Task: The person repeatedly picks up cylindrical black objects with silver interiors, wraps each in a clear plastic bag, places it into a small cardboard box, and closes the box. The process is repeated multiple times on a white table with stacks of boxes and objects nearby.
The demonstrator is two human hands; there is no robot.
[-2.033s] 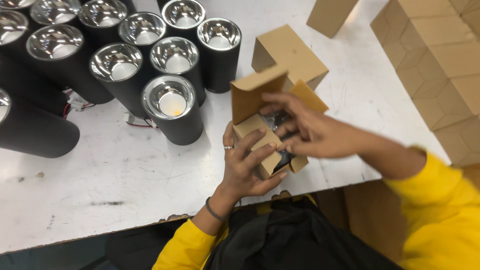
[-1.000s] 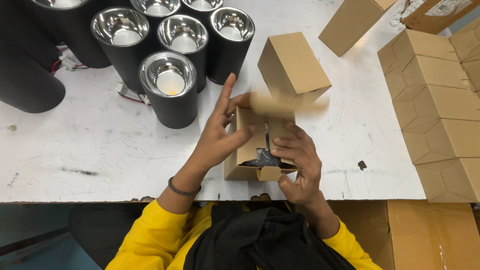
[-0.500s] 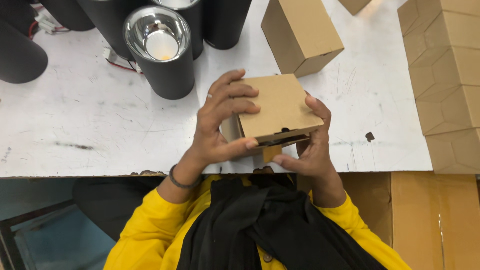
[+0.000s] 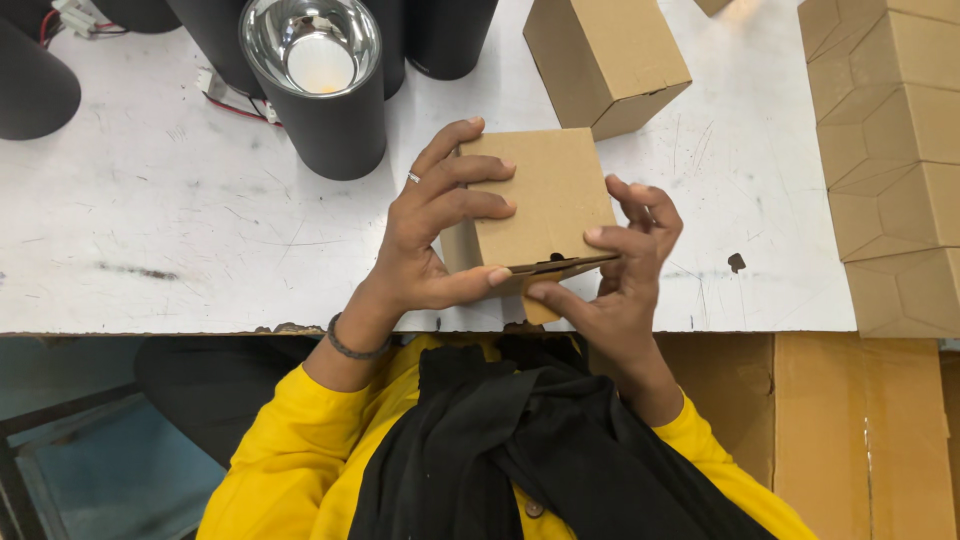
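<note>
A small brown cardboard box (image 4: 545, 195) is held over the near edge of the white table (image 4: 180, 250). My left hand (image 4: 430, 235) wraps its left side, fingers lying across the closed top flap and thumb under the front edge. My right hand (image 4: 615, 275) holds the right front corner, its fingers pressing at the flap's tuck-in edge, which shows a narrow dark gap. What is inside the box is hidden.
A black cylindrical lamp housing with a shiny reflector (image 4: 318, 75) stands at the back left among other black cylinders (image 4: 30, 85), with red and white wires (image 4: 225, 100) nearby. A second closed cardboard box (image 4: 605, 55) sits behind. Folded cartons (image 4: 890, 150) are stacked at the right.
The box's top flap, open two seconds ago with a dark part visible inside, is folded down now. Both hands have shifted onto the closed box, and the view has moved toward the table's near edge.
</note>
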